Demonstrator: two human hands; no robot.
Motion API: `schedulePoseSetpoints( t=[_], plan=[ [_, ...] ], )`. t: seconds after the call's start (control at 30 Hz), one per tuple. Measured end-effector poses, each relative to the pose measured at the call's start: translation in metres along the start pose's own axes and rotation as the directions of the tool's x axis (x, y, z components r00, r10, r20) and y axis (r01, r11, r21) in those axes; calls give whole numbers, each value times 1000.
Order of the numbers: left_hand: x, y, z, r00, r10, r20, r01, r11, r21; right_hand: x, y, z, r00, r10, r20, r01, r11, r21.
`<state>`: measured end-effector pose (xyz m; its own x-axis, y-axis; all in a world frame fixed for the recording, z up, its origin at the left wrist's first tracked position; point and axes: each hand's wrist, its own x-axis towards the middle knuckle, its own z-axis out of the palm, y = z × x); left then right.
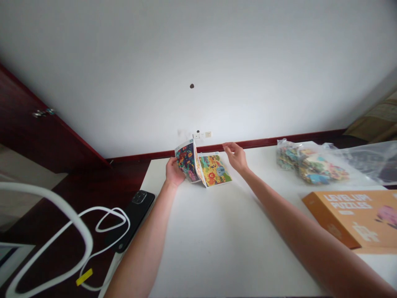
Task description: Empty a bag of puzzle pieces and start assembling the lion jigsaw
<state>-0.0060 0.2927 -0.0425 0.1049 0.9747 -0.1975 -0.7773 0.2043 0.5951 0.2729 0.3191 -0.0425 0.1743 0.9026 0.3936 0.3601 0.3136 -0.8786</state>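
My left hand [175, 171] grips the left side of a thin picture booklet [216, 170], thumb on its pages. The booklet is spread apart, some pages standing up on the left. Dark, colourful artwork covers the left page, and a yellow page with cartoon animals, a lion among them, lies on the right. My right hand [236, 156] hovers just right of the booklet, apart from it. Its fingers are loosely bent, with nothing visible between them.
A white table [211, 244] stands against the wall. Clear bags of puzzle pieces [322, 167] lie at the back right, near an orange puzzle box [356, 215]. On the left edge rests a black phone [138, 217] beside a white cable [72, 215].
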Motion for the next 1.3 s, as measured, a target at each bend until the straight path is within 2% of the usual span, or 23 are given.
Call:
schedulePoseSetpoints(
  t=[0.1,0.23,0.3,0.4,0.47,0.57,0.67,0.77,0.9,1.03,1.17,1.3],
  plan=[
    [1,0,-1,999,-9,-43,10,1000,17,-4,-21,6,971,97,216,-115,991,68],
    [1,-1,0,1000,-23,5,23,1000,13,-15,-60,12,871,185,456,-257,961,102],
    [0,-3,2,998,-3,56,2,1000,14,-22,-81,13,829,162,535,-252,962,100],
    [-3,-8,7,990,31,141,-37,998,43,-32,-106,11,797,81,598,-129,991,37],
    [-5,-11,10,980,51,193,-67,995,80,-38,-114,10,812,41,582,4,997,-76],
    [-7,-14,12,970,77,232,-103,989,105,-41,-120,7,855,3,518,159,950,-267],
    [-3,-12,9,987,72,144,-81,995,55,-40,-128,0,864,-44,502,243,909,-339],
    [2,-7,4,996,76,37,-76,997,-1,-37,-142,-11,873,-123,471,295,903,-311],
    [5,-4,-1,996,94,4,-94,995,-17,-35,-163,-28,878,-234,418,355,904,-239],
    [4,-6,1,993,101,55,-101,995,-2,-32,-170,-37,862,-324,389,387,917,-95],
    [4,-12,3,971,123,205,-134,990,40,-25,-162,-40,903,-317,289,354,931,-85],
    [4,-15,4,984,87,154,-106,987,120,-20,-152,-36,908,-382,171,407,902,-145]
  ],
)
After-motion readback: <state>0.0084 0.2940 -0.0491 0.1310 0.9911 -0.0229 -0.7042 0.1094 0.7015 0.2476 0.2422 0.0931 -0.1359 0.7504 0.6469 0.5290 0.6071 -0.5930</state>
